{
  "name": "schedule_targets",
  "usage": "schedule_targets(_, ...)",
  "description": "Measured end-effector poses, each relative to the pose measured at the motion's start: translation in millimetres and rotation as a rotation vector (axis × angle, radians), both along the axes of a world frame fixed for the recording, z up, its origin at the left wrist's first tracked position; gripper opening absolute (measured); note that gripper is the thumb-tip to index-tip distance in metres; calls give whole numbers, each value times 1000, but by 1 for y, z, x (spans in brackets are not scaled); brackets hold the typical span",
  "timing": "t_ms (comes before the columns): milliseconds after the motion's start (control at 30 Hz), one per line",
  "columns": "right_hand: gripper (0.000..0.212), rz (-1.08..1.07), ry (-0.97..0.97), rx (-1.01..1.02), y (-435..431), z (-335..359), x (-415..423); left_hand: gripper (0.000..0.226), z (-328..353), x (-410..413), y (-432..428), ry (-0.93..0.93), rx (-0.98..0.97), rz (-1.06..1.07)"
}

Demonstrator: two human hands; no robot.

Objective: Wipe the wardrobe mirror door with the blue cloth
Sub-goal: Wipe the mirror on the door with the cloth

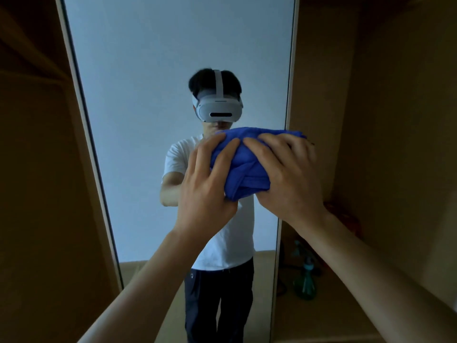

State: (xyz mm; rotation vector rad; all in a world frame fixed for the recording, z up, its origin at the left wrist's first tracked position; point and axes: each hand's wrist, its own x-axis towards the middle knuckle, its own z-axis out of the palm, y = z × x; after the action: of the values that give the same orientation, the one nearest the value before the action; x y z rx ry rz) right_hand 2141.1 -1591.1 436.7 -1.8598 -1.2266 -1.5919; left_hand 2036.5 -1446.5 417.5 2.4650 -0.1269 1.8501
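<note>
Just the one head view here. The blue cloth (241,167) is bunched into a thick wad and held up in front of the mirror door (148,70), about level with the reflected chin and over toward the mirror's right edge. Both hands are on it. The left hand (205,184) has the left side, its fingers spread and curled over the top of the wad, so that grip is clamped on the cloth. The right hand (289,174) covers the right side, knuckles up and fingers wrapped over the top edge, so that grip is clamped on it too. The cloth sits between the two palms, and the only parts showing are the middle bulge, a hemmed fold hanging below the fingers and a strip along the top. I honestly can't tell whether the cloth is touching the glass or just held in front of it. The mirror is tall and narrow with a pale frame, and brown wardrobe panels (37,169) stand on either side. The reflection shows the person in a white headset (217,107), a white t-shirt (222,243) and dark trousers. Low down on the right, inside the dim wardrobe, there's a greenish bottle (305,283) on the floor, and above it something orange that's too dark to make out.
</note>
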Motion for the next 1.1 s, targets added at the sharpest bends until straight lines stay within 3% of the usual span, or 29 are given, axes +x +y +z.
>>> schedule_targets(867,66,-22,315,-311,-16,-211,-27,60,-205,-36,-14,369,-214,22)
schedule_targets(1100,66,-5,417,-412,-22,-264,-35,68,-260,-45,-19,519,-273,54)
